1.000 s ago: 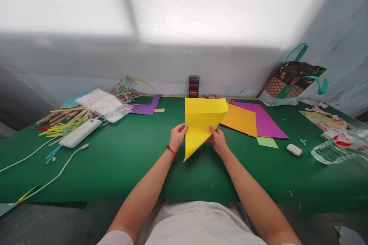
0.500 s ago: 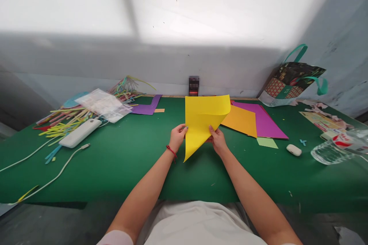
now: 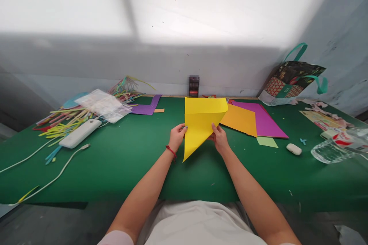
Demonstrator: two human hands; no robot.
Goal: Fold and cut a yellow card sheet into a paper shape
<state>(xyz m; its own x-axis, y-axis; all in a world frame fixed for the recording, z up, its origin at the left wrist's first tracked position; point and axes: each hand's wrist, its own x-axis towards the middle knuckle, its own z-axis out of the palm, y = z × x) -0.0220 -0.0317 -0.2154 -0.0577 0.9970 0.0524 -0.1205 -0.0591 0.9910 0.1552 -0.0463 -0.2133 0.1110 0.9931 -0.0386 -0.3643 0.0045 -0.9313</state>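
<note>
1. Left hand (image 3: 177, 136) — thumb and fingers pinching the straight left edge of the yellow paper sheet (image 3: 199, 125).
2. Right hand (image 3: 220, 138) — clamped on the sheet's slanted right edge, thumb on top; the two hands are apart.
3. The sheet is over the middle of the green tabletop (image 3: 129, 164), its pointed corner facing the near side.
4. Orange paper (image 3: 241, 119) partly overlaps magenta paper (image 3: 266, 120).

Paper sheet (image 3: 201, 124) left of bottle (image 3: 337, 146)
</note>
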